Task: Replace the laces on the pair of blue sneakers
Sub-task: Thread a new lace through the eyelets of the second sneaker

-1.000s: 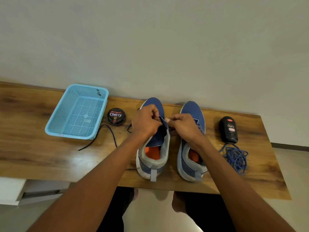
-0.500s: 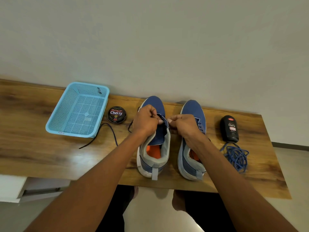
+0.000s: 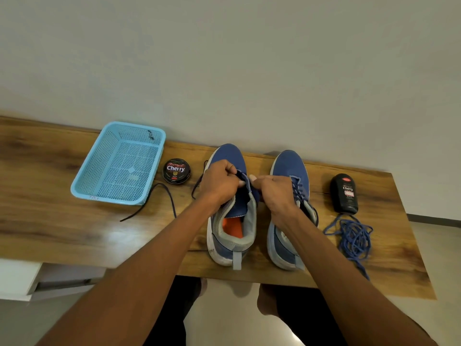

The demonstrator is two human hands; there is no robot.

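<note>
I see both hands' grip pinching: left hand (image 3: pixel 219 182) and right hand (image 3: pixel 273 193) hold the left sneaker (image 3: pixel 232 211) at its eyelets, probably to work the lace.

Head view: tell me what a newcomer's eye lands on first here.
First, the two hands, left hand and right hand, meeting over the left sneaker at the middle of the wooden table, fingers curled at its raised tongue. Next, the right sneaker beside it, still laced. Then the light blue basket at far left and the loose blue lace pile at right.
</note>
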